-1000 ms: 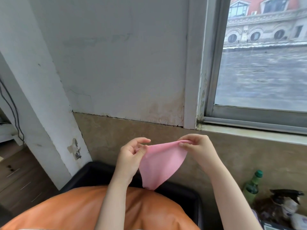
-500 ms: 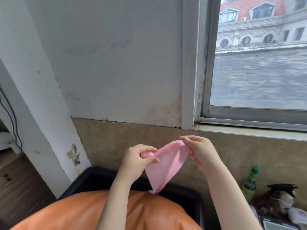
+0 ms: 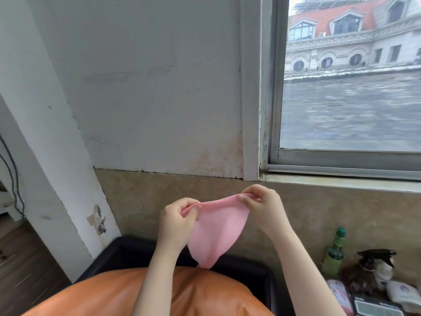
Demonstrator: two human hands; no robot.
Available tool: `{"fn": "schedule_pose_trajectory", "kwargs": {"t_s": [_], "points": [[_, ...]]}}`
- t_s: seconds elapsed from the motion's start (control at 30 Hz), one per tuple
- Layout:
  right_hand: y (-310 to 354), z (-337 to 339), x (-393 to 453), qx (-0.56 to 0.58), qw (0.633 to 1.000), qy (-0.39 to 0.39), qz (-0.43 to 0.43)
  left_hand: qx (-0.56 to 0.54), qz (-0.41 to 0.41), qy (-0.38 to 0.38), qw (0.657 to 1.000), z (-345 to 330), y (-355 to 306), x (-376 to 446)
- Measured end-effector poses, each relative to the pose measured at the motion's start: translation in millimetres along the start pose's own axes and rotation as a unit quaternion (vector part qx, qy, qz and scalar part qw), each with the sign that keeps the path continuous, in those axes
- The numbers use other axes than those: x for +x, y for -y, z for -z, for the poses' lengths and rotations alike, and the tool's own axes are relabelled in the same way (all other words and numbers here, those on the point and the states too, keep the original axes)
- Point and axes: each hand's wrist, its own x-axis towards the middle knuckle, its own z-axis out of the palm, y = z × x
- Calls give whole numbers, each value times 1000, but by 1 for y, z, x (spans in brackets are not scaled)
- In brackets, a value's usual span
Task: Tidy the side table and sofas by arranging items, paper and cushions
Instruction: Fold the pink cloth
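Observation:
A pink cloth (image 3: 216, 231) hangs in front of me, held up by its top edge. My left hand (image 3: 176, 222) pinches the left end of that edge and my right hand (image 3: 264, 208) pinches the right end. The cloth sags to a point just above an orange leather cushion (image 3: 109, 295). The cushion lies on a black sofa (image 3: 127, 249) whose back stands against the wall.
A green bottle (image 3: 333, 252), a dark spray bottle (image 3: 376, 263) and several small packets (image 3: 403, 290) crowd the lower right corner. A window (image 3: 350, 87) fills the upper right. Wooden flooring (image 3: 18, 258) and a white pillar (image 3: 45, 156) lie to the left.
My hands drew closer, letting the cloth droop into a loop, then spread apart again and pulled the top edge straighter. The view shifted slightly left.

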Motion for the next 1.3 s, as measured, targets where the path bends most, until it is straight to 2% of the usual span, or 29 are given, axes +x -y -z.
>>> {"fn": "schedule_pose_trajectory", "kwargs": {"t_s": [0.1, 0.17, 0.3, 0.4, 0.53, 0.63, 0.77, 1.0, 1.1, 1.17, 1.3], "points": [[-4, -3, -4, 5, 1000, -20, 14, -44, 30, -19, 998, -1, 0, -2], [-4, -6, -7, 62, 998, -24, 4, -67, 45, -31, 996, -3, -1, -4], [3, -4, -10, 128, 990, 47, 27, -98, 65, -49, 992, 0, -3, -2], [4, -1, -11, 63, 993, 87, 45, -109, 78, -50, 990, 4, -4, 1], [-3, -5, -8, 7, 996, 23, 80, -95, 83, 2, 992, 7, -6, 0], [-3, -5, -5, 50, 998, 3, 44, -91, 92, 17, 991, 10, -3, 0], [-2, -10, -6, 92, 995, 24, -15, -91, 116, -2, 989, 5, 1, -2], [-4, -17, -7, 54, 997, 58, -18, -113, 125, -7, 986, -8, 8, -4], [-5, -16, -6, 46, 997, 53, -15, -112, 108, -50, 987, -7, 8, -3], [-4, -16, -6, 54, 997, 42, -24, -167, 122, -65, 976, -6, 6, -2], [-6, -15, -3, 137, 988, -9, -72, -292, 158, 22, 943, 4, 5, 1]]}}
